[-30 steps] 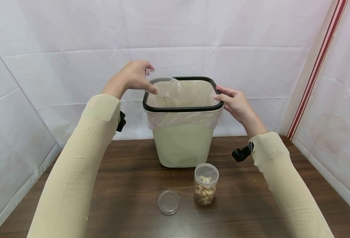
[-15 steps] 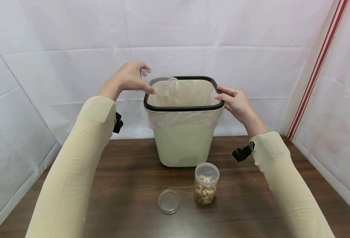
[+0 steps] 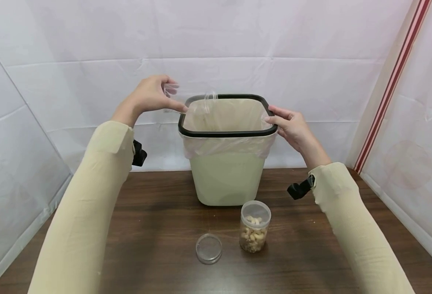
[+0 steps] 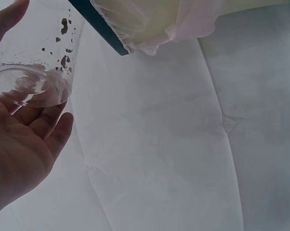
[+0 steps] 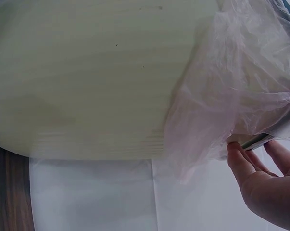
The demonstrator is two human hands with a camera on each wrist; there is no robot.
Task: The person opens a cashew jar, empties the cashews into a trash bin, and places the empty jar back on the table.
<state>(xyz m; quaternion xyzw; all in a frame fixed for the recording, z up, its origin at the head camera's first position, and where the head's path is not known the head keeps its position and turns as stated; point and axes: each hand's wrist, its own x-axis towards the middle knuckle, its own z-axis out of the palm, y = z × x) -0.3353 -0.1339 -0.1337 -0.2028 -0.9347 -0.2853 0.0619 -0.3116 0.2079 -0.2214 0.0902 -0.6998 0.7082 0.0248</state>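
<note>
My left hand (image 3: 146,94) holds a clear plastic jar (image 3: 209,102), tipped on its side, with its mouth over the left part of a pale green trash bin (image 3: 227,177). In the left wrist view, dark specks cling to the wall of the clear jar (image 4: 48,53). The bin has a black rim (image 3: 227,134) and a translucent pinkish liner (image 3: 223,148) folded over its edge. On the right side, my right hand (image 3: 293,130) pinches the bin's rim, with the thumb inside. The bin's floor is hidden.
In front of the bin stands a clear jar of cashews (image 3: 253,232), without a lid. A round clear lid (image 3: 208,249) lies to its left on the dark wooden table (image 3: 157,245). White sheeting (image 3: 91,81) hangs behind and at both sides.
My left hand has shifted left with the clear jar, which now lies closer to level, its mouth nearer the bin's left side. My right hand stays on the rim.
</note>
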